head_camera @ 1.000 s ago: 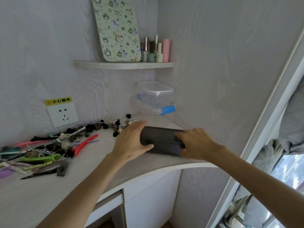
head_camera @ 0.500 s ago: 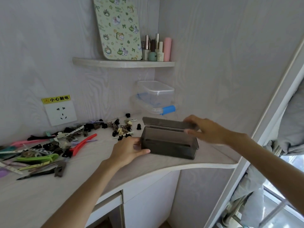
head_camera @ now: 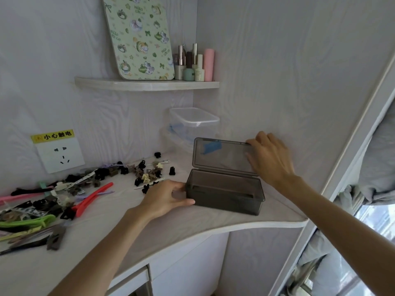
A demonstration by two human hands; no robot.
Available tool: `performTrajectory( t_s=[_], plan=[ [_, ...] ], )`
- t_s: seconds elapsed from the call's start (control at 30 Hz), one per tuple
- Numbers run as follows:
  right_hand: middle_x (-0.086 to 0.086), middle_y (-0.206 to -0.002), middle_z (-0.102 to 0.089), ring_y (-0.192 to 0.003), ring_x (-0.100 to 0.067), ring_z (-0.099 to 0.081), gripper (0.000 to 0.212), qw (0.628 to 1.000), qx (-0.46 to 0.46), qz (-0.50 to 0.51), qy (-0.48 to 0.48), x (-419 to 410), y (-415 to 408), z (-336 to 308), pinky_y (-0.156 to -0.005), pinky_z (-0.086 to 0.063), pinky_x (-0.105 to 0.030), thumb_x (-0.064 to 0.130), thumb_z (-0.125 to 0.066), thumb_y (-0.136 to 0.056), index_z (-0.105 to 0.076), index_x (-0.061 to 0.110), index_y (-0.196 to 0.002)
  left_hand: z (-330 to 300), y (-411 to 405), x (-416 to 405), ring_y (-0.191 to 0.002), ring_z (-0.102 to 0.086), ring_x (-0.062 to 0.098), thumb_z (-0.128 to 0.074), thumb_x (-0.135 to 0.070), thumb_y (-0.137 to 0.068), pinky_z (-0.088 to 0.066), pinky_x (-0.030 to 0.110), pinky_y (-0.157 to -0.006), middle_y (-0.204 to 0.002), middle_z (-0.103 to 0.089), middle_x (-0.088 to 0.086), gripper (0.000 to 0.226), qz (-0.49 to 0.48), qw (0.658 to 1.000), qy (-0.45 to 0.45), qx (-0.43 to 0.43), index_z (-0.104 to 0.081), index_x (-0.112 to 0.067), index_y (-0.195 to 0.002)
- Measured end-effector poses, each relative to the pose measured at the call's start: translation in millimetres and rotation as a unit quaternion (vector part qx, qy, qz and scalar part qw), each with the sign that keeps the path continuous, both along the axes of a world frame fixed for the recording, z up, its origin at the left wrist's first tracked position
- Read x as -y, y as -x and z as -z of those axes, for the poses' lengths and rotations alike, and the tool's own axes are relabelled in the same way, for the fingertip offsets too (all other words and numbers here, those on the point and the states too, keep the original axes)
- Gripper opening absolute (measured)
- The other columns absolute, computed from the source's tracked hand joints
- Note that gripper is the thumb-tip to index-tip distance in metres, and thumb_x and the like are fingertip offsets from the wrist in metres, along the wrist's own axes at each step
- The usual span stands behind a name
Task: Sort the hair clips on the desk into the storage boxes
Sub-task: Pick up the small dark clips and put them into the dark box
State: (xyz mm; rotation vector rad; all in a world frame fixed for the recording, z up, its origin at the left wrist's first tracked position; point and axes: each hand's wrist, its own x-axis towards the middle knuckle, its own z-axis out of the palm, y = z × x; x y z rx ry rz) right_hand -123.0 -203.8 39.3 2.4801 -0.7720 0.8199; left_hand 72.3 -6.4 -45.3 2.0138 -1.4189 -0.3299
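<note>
A smoky grey storage box (head_camera: 224, 195) stands on the desk (head_camera: 171, 227) near its right corner, its hinged lid (head_camera: 222, 155) raised almost upright. My left hand (head_camera: 164, 198) grips the box's left end. My right hand (head_camera: 270, 158) holds the lid's upper right corner. The box looks empty inside. Several hair clips (head_camera: 64, 195) lie scattered over the left half of the desk: small black and brown claw clips (head_camera: 145, 175), a long red clip (head_camera: 93, 198), green and pink ones at the far left.
A clear lidded container (head_camera: 192, 127) stands in the corner behind the grey box. A wall shelf (head_camera: 145, 84) above holds a patterned board and small bottles. A wall socket (head_camera: 59, 154) sits at the left. A bed frame post (head_camera: 350, 146) and bedding border the right.
My right hand has swung the box's lid from flat shut to nearly upright. My left hand has stayed on the box's left end, holding it in place.
</note>
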Motion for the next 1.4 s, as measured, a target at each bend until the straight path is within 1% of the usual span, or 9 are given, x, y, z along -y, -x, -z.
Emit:
performTrajectory(
  t_s=[0.1,0.23,0.4,0.53,0.67,0.8,1.07,1.27,1.4],
  plan=[
    [-0.012,-0.08,-0.06,-0.077,-0.031,-0.054,0.021,0.999,0.015,0.027,0.025,4,-2,-11,-0.058,-0.04,-0.034,0.022,-0.062,-0.083,-0.071,0.004,-0.076,-2,-4,6,-0.11,-0.056,-0.006,-0.07,-0.052,-0.073,-0.044,0.023,-0.097,-0.117,-0.065,-0.021,0.043,0.037,0.999,-0.018,-0.009,-0.061,-0.044,-0.115],
    [-0.014,-0.066,-0.057,-0.065,-0.032,-0.052,0.019,0.998,-0.019,0.038,0.056,7,1,-22,-0.054,-0.033,-0.033,0.009,-0.07,-0.073,-0.066,0.001,-0.056,-6,-15,13,-0.113,-0.052,-0.011,-0.07,-0.049,-0.075,-0.037,0.02,-0.099,-0.121,-0.062,-0.022,0.046,0.065,0.997,-0.034,-0.022,-0.059,-0.041,-0.119],
    [-0.011,-0.072,-0.06,-0.063,-0.029,-0.055,0.015,0.999,-0.019,0.027,0.014,7,-7,-13,-0.046,-0.038,-0.028,-0.006,-0.07,-0.064,-0.066,0.007,-0.072,-3,-18,19,-0.119,-0.048,-0.005,-0.07,-0.042,-0.078,-0.037,0.033,-0.106,-0.127,-0.056,-0.023,0.052,0.062,0.997,-0.027,-0.038,-0.053,-0.039,-0.127],
    [-0.013,-0.092,-0.064,-0.082,-0.031,-0.057,0.022,0.999,0.023,-0.002,-0.028,5,-9,-9,-0.063,-0.047,-0.037,-0.001,-0.057,-0.079,-0.069,0.007,-0.095,-7,-8,15,-0.121,-0.042,-0.004,-0.071,-0.043,-0.076,-0.038,0.028,-0.102,-0.135,-0.039,-0.026,0.077,0.054,0.998,-0.01,-0.023,-0.03,-0.045,-0.14],
    [-0.012,-0.101,-0.065,-0.094,-0.031,-0.054,0.03,0.991,0.078,-0.034,-0.104,0,-5,-9,-0.072,-0.04,-0.036,0.002,-0.049,-0.088,-0.068,0.014,-0.108,-9,4,6,-0.113,-0.052,-0.002,-0.066,-0.043,-0.081,-0.043,0.029,-0.097,-0.118,-0.058,-0.025,0.027,0.058,0.997,0.003,0.058,-0.059,-0.041,-0.107],
    [-0.012,-0.106,-0.064,-0.096,-0.032,-0.054,0.036,0.988,0.065,-0.054,-0.13,-11,-16,-9,-0.075,-0.041,-0.036,0.001,-0.048,-0.087,-0.066,0.017,-0.114,-5,3,-11,-0.105,-0.055,-0.002,-0.066,-0.046,-0.08,-0.048,0.033,-0.093,-0.109,-0.063,-0.023,0.021,0.005,0.995,0.043,0.092,-0.065,-0.034,-0.097],
    [-0.008,-0.147,-0.037,-0.134,-0.029,-0.032,0.063,0.983,-0.031,-0.023,-0.182,-24,-28,-5,-0.111,-0.023,-0.041,0.024,-0.062,-0.083,-0.035,0.02,-0.141,-7,7,-29,-0.127,-0.045,0.006,-0.071,-0.056,-0.069,-0.046,0.038,-0.101,-0.144,-0.042,-0.013,0.076,-0.004,0.998,0.032,0.051,-0.035,-0.047,-0.136],
    [-0.011,-0.139,-0.046,-0.129,-0.031,-0.04,0.062,0.99,0.01,-0.076,-0.12,-36,-22,1,-0.109,-0.027,-0.042,0.018,-0.066,-0.078,-0.043,0.012,-0.135,-18,-4,-42,-0.118,-0.048,-0.006,-0.074,-0.054,-0.066,-0.047,0.029,-0.096,-0.137,-0.045,-0.024,0.075,-0.018,0.998,0.066,0.001,-0.041,-0.044,-0.133],
    [-0.01,-0.117,-0.061,-0.108,-0.03,-0.056,0.044,0.989,0.044,-0.135,-0.053,-64,-35,3,-0.091,-0.046,-0.041,0.011,-0.069,-0.074,-0.059,0.012,-0.117,-16,-26,-48,-0.116,-0.053,0.002,-0.072,-0.038,-0.077,-0.047,0.035,-0.096,-0.131,-0.054,-0.016,0.056,-0.088,0.994,0.057,0.022,-0.048,-0.039,-0.128]
  ],
)
